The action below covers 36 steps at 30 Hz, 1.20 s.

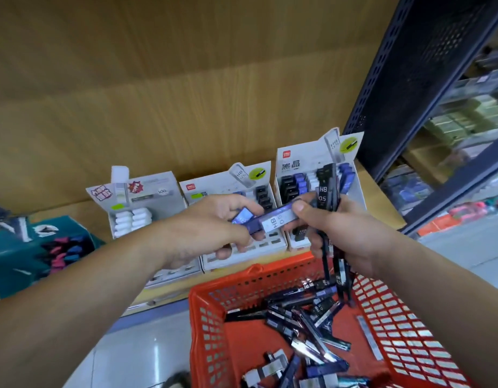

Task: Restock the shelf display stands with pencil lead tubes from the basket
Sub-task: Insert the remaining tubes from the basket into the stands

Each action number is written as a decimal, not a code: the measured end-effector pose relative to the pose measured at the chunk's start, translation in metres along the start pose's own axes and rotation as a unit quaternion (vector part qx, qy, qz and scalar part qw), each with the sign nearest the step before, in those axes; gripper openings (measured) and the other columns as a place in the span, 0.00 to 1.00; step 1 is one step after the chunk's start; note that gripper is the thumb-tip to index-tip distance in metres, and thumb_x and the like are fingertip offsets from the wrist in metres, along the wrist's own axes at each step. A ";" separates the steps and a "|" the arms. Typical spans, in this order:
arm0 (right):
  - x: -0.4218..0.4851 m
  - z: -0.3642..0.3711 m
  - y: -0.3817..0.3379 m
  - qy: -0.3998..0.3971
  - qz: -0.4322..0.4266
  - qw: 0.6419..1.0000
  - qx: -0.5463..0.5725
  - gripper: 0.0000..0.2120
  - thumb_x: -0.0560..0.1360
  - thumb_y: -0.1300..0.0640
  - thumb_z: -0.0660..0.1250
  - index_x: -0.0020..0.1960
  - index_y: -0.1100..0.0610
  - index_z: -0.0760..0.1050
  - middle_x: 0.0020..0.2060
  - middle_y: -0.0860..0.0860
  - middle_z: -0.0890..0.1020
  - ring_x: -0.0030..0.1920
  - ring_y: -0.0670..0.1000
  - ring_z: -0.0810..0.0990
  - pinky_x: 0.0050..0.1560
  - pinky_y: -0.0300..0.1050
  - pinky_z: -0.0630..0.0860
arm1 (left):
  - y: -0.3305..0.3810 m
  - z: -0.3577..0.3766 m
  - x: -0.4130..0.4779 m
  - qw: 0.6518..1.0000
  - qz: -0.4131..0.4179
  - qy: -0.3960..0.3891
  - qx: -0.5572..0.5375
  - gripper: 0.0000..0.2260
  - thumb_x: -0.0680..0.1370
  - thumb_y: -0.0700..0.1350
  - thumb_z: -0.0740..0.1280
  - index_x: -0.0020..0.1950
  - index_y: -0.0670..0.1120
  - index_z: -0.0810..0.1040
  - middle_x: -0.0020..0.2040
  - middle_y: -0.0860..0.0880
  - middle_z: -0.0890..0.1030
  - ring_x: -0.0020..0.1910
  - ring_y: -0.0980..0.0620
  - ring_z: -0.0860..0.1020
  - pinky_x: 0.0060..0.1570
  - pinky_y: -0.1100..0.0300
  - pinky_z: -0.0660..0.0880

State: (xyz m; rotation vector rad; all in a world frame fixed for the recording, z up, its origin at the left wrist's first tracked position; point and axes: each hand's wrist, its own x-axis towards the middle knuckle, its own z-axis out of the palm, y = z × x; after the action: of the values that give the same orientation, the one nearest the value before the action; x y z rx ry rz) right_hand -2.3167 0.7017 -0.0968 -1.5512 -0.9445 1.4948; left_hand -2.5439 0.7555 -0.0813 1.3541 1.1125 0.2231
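A red plastic basket (214, 317) at the bottom centre holds several loose blue and black pencil lead tubes (306, 315). My right hand (343, 236) grips a bundle of black and blue tubes (327, 189) standing upright above the basket. My left hand (211, 228) pinches one end of a blue tube (273, 221) labelled HB that lies sideways; my right thumb presses its other end. Behind my hands, three white display stands sit on the wooden shelf: a left one (158, 191) with white pieces, a middle one (242, 256) and a right one (295, 163) with black and blue tubes.
A teal box (32, 247) of coloured items sits at the shelf's left. A dark perforated shelf upright (404, 102) rises on the right, with blurred stocked shelves beyond it. The wooden back panel (186, 93) fills the top. Pale floor shows below the shelf edge.
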 end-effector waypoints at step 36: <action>-0.004 -0.126 0.056 0.323 -0.004 0.941 0.106 0.06 0.81 0.57 0.67 0.49 0.59 0.77 0.44 0.65 0.84 0.32 0.55 0.71 0.34 0.49 0.72 | 0.082 0.107 0.161 0.917 0.183 0.231 0.269 0.04 0.78 0.46 0.73 0.44 0.47 0.82 0.35 0.49 0.81 0.30 0.51 0.75 0.35 0.58 0.72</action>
State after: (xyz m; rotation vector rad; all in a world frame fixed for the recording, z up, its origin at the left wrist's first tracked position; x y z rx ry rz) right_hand -2.1910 0.6699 -0.1440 -1.7045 -0.3907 0.9309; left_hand -2.3465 0.8209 -0.1115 2.0796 1.3600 0.5634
